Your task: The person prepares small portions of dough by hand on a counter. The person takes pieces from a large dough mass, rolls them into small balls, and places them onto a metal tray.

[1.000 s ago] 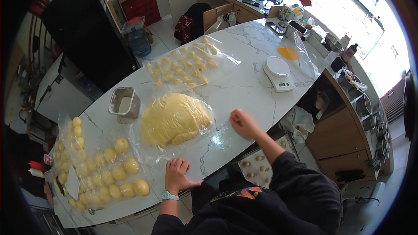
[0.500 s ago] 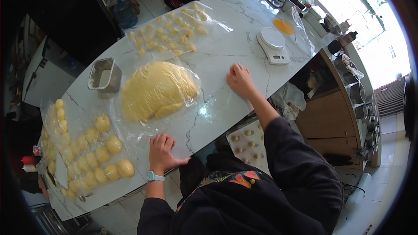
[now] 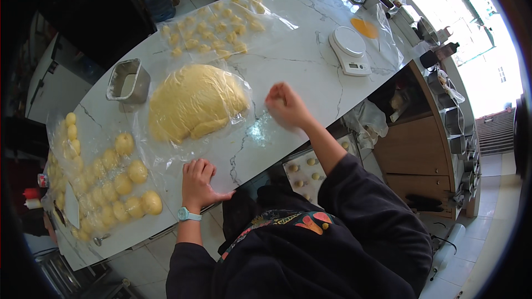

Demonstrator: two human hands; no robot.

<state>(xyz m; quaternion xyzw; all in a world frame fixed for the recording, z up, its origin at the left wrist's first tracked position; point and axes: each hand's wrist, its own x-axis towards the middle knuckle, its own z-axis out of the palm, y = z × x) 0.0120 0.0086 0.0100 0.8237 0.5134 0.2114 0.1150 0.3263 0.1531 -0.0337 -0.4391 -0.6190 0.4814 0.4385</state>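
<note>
The left hand (image 3: 198, 181) rests on the counter (image 3: 299, 63), thumb wide; the right hand (image 3: 287, 108) curls, contents unclear. To its left, the big dough (image 3: 191, 102) lies under plastic (image 3: 151, 145), seemingly undivided; balls (image 3: 137, 171) and smaller lumps (image 3: 208, 35) look already portioned.

Blue water jug (image 3: 158, 4), probably a black fridge (image 3: 105, 16)

Left hand (image 3: 199, 185) with thumb outstretched
</note>
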